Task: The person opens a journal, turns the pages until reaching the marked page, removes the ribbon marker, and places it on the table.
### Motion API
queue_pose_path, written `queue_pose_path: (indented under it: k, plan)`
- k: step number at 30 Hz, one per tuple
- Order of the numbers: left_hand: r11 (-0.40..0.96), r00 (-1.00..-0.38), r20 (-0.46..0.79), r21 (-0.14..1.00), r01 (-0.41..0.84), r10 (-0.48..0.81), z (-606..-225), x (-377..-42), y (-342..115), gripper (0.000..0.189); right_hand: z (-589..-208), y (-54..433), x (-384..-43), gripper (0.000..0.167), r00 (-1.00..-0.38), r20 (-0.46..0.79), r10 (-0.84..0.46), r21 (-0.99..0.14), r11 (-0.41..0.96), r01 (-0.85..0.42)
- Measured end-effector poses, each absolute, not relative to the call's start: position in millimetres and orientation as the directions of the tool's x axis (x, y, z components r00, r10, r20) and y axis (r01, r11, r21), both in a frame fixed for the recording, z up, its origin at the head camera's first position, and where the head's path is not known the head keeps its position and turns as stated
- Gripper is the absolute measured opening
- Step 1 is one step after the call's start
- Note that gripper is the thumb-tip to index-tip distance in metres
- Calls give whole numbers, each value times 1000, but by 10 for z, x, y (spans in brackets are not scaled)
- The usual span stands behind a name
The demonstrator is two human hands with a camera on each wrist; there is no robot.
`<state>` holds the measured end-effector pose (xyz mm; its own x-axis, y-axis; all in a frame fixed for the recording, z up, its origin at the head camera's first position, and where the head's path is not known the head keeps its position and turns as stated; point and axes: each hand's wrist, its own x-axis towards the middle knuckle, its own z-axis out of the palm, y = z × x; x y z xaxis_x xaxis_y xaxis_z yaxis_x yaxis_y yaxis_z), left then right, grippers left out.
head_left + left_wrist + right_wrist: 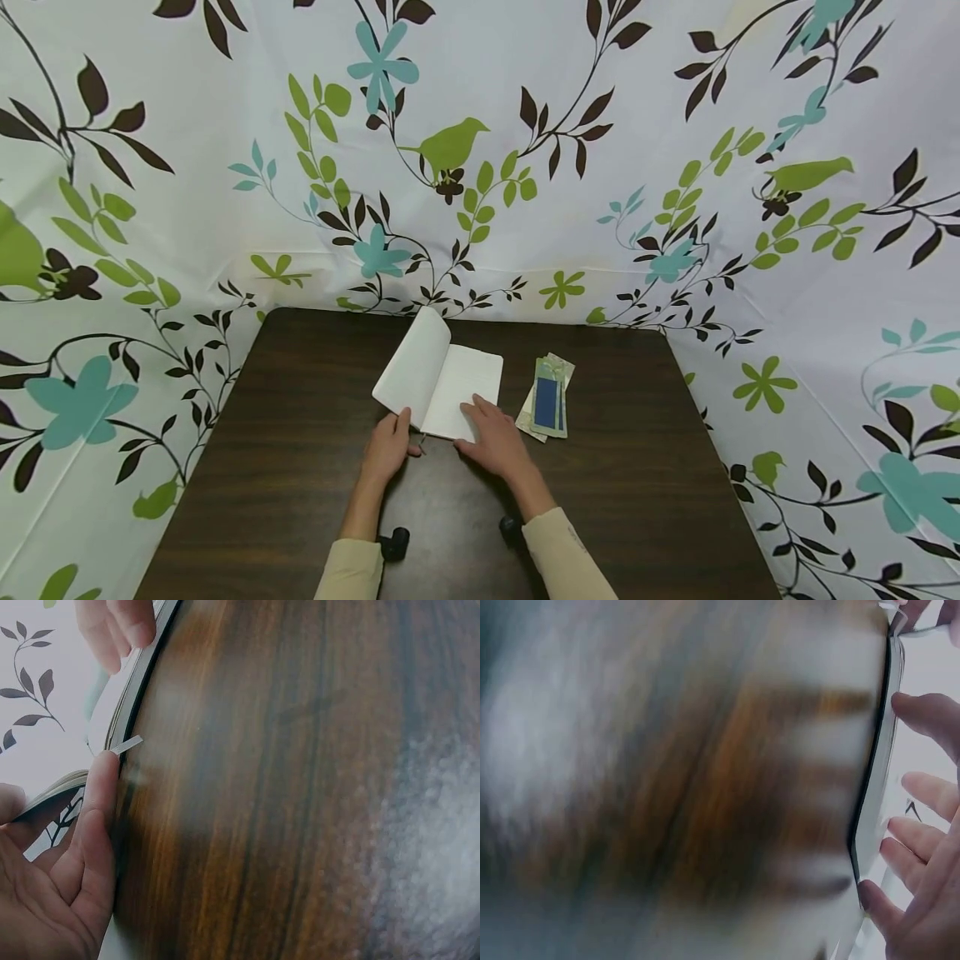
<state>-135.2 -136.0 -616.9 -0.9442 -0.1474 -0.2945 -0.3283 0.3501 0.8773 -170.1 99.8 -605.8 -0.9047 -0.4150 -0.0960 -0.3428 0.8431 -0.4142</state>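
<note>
An open notebook (471, 375) with white pages lies on the dark table, its left half raised and tilted. My left hand (385, 450) pinches the lower edge of that half. In the left wrist view, the thumb is above the page and the fingers (96, 847) are under the cover. A thin pale ribbon-like strip (129, 745) sticks out at the spine's lower end. My right hand (495, 437) rests on the lower part of the right page with relaxed, spread fingers. In the right wrist view its fingertips (894, 826) are by the notebook's edge.
Right of the notebook, several printed paper slips (550, 400) lie in an overlapping pile, the top one with a dark blue panel. The brown wood-grain table (630, 500) ends at a white cloth (495, 67) patterned with leaves and birds.
</note>
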Motion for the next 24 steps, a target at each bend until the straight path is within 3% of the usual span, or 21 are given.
queue_pose_path:
  k: [10, 17, 24]
  plan:
    - [357, -938, -307, 868, -346, -163, -6192, -1347, -1351, 61, -6060, 1065, -1750, 57, -894, -131, -429, -463, 824, -327]
    - [353, -952, -260, 886, -301, -159, -6192, -1341, -1375, 64, -6075, 1115, -1769, 41, -887, -49, -460, -424, 813, -398]
    - [358, -955, -252, 887, -293, -158, -6179, -1330, -1368, 66, -6115, 1088, -1747, 72, -944, 65, -324, -451, 834, -318]
